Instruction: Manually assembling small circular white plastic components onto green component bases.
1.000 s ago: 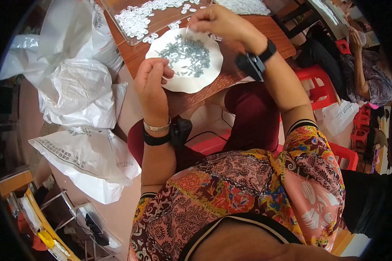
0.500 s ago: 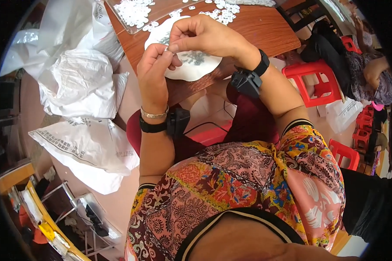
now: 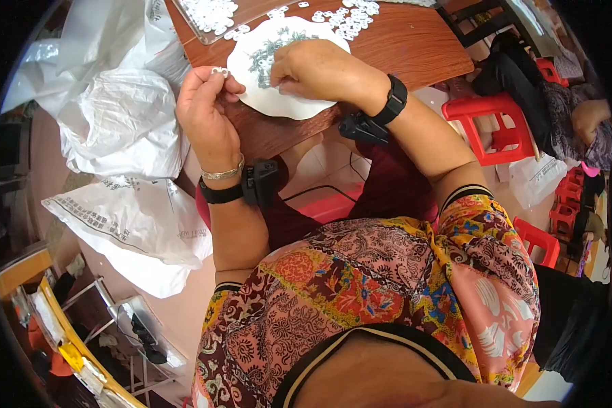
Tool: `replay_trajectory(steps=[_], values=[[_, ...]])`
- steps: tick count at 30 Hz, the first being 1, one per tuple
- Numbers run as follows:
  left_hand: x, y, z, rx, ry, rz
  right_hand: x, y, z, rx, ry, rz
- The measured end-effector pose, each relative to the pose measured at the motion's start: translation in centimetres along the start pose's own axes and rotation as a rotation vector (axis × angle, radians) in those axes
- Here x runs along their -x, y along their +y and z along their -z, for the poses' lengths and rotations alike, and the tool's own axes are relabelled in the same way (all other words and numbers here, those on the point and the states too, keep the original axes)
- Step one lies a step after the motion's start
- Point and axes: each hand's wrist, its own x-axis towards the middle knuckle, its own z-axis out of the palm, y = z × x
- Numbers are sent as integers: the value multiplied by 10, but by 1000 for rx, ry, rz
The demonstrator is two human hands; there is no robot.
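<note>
In the pinch of my left hand [image 3: 209, 117] is a small white plastic piece with holes [image 3: 219, 71], held at the left edge of a white, wavy-edged plate [image 3: 279, 107]. A pile of small dark grey-green metal-looking parts [image 3: 260, 57] is spread on that plate. My right hand [image 3: 332, 71] reaches over the plate at the pile, its fingers bent down and closed. Whatever its fingertips hold is hidden from view.
Loose white pieces [image 3: 355, 20] lie on the brown wooden table [image 3: 415, 42]. More fill a clear tray [image 3: 207, 35] at the far left. White sacks [image 3: 122, 129] stand left on the floor. A red stool [image 3: 483, 112] is at the right, near a seated person [image 3: 585, 129].
My hands were together over the plate's left part. The left hand has drawn left with the white piece; the right hand has moved right and down to the dark parts.
</note>
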Motion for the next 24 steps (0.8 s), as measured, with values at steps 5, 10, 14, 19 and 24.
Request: replay_trajectory(steps=[5, 10, 14, 19, 24], values=[[0, 0, -1, 3, -11, -8, -5, -5, -5, 134, 5, -11], [1, 0, -3, -9, -6, 11, -4, 2, -10, 218, 34, -13], [3, 0, -5, -38, -7, 31, 0, 9, 1, -54, 158, -41], [5, -2, -10, -94, -22, 42, 0, 17, 14, -227, 139, -112], [9, -5, -15, -138, -52, 57, 2, 26, 18, -671, 92, -216]])
